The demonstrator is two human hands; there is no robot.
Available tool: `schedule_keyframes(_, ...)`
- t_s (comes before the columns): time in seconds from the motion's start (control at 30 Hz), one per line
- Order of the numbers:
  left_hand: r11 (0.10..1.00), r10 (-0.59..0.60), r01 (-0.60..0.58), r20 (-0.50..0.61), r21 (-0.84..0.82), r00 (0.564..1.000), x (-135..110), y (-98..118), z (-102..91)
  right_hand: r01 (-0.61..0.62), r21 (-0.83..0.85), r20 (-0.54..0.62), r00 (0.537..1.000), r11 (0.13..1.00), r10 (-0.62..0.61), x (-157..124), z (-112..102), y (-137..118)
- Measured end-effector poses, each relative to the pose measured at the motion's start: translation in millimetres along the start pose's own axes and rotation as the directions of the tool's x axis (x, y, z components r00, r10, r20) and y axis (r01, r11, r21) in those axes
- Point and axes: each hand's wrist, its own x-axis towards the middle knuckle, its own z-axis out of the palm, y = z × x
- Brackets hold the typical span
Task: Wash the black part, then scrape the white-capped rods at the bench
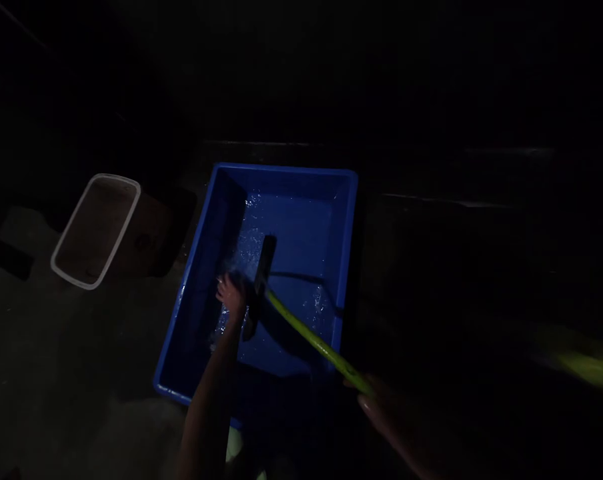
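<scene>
A blue plastic tub (301, 227) lies in front of me, with splashing water (249, 247) along its left side. My left hand (233, 298) is inside the tub, fingers apart in the water, beside a long dark bar (265, 260) whose kind I cannot make out. My right hand (371, 400) is wrapped round a yellow-green hose (316, 341) at the near right of the tub. The hose reaches over the rim, its tip close to the dark bar. Deep shadow hides much of my right hand.
To the left stands a bin with a pale rim (70, 235). Something yellow-green (591, 367) shows blurred at the far right. The grey floor (81, 360) shows on the left; most surroundings are too dark to make out.
</scene>
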Motion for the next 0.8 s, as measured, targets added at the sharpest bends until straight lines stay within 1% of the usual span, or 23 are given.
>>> schedule_keyframes(0.07, 0.996, -0.049, 0.05, -0.019, 0.071, 0.999, 2, -12, -5.8, 0.01, 0.022, 0.013, 1.0, 1.0, -0.01, 12, -6, -6)
schedule_keyframes(0.1, 0.994, -0.051, 0.051, 0.001, 0.093, 0.999, 4, -16, -6.9, 0.013, 0.033, 0.019, 1.0, 0.999, -0.014, 15, -8, -9)
schedule_keyframes(0.17, 0.994, -0.002, -0.007, 0.084, 0.107, 0.996, 4, -20, -4.4, 0.014, 0.056, 0.028, 0.999, 0.998, -0.015, 19, -9, -13)
schedule_keyframes(0.23, 0.992, 0.074, -0.09, 0.169, 0.088, 0.983, -1, -20, 3.7, 0.008, 0.076, 0.038, 0.999, 0.997, -0.011, 21, -9, -16)
schedule_keyframes(0.27, 0.99, 0.107, -0.123, 0.192, 0.073, 0.976, -7, -19, 9.2, 0.003, 0.084, 0.044, 0.999, 0.996, -0.007, 22, -9, -17)
schedule_keyframes(0.33, 0.985, 0.152, -0.164, 0.195, 0.044, 0.969, -21, -15, 21.3, -0.01, 0.095, 0.064, 0.998, 0.995, 0.004, 25, -8, -19)
schedule_keyframes(0.43, 0.982, 0.181, -0.187, 0.171, 0.019, 0.968, -41, -11, 38.0, -0.03, 0.097, 0.108, 0.994, 0.995, 0.02, 28, -3, -23)
schedule_keyframes(0.5, 0.982, 0.185, -0.19, 0.18, 0.011, 0.966, -45, -10, 44.4, -0.038, 0.094, 0.138, 0.99, 0.995, 0.025, 31, 3, -24)
schedule_keyframes(0.53, 0.982, 0.184, -0.188, 0.193, 0.006, 0.964, -43, -12, 45.2, -0.04, 0.092, 0.153, 0.988, 0.995, 0.026, 33, 7, -25)
schedule_keyframes(0.6, 0.983, 0.179, -0.181, 0.226, -0.012, 0.958, -31, -17, 41.1, -0.042, 0.087, 0.179, 0.984, 0.995, 0.026, 37, 15, -25)
schedule_keyframes(0.73, 0.99, 0.142, -0.141, 0.247, -0.021, 0.959, 7, -33, 17.6, -0.046, 0.074, 0.203, 0.979, 0.996, 0.03, 50, 30, -27)
schedule_keyframes(0.8, 0.992, 0.121, -0.124, 0.223, -0.002, 0.967, 16, -36, 9.2, -0.049, 0.066, 0.208, 0.977, 0.997, 0.035, 57, 37, -30)
